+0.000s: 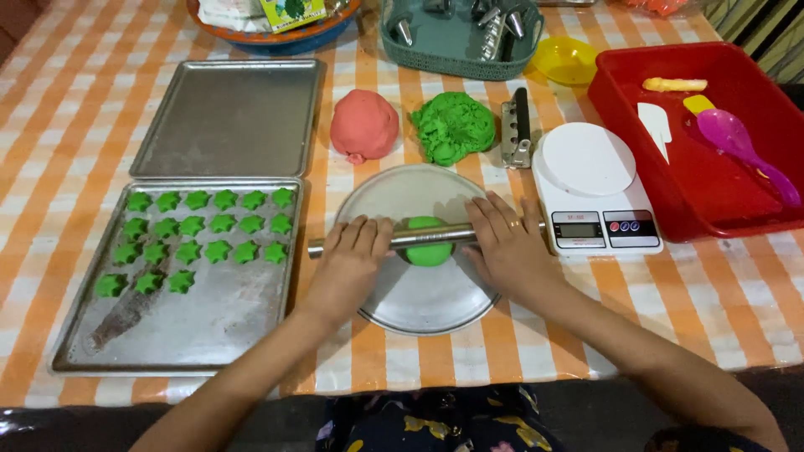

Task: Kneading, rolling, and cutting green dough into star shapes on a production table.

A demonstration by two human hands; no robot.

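A metal rolling pin [431,235] lies across a small green dough ball [428,249] on a round metal plate [419,301]. My left hand [350,259] rests palm-down on the pin's left end. Over the right end lies my right hand [507,243], fingers flat. Beyond the plate sit a pink dough lump [364,125] and a rough green dough lump [453,127]. To the left, a metal baking tray [209,326] carries several green star-shaped pieces [201,236].
An empty baking tray [230,117] lies behind the filled one. A white kitchen scale [595,188] stands right of the plate, a metal tool [517,130] beside it. A red bin [712,192] holds spatulas and a purple spoon. A teal basket [456,46], yellow bowl [565,60] are at the back.
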